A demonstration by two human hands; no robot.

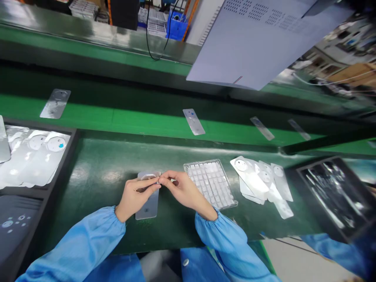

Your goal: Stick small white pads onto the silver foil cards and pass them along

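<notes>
A grey phone back cover [148,205] lies on the green bench in front of me, its round camera area at the far end. Over its upper right edge, my left hand [136,196] and my right hand [182,190] meet with fingertips pinched together. Whatever sits between those fingertips is too small and too covered to make out. Just right of my right hand is a clear plastic tray [210,184] with rows of small compartments. Farther right, several silvery covers [258,178] with round camera areas lie in a loose overlapping pile.
At the left, a dark divided box [58,168] holds stacks of covers. Behind the bench, a green conveyor belt [132,119] carries spaced-out covers. A black tray [335,192] stands at the right, near another person's blue sleeve [329,248]. A pale panel [249,47] hangs above.
</notes>
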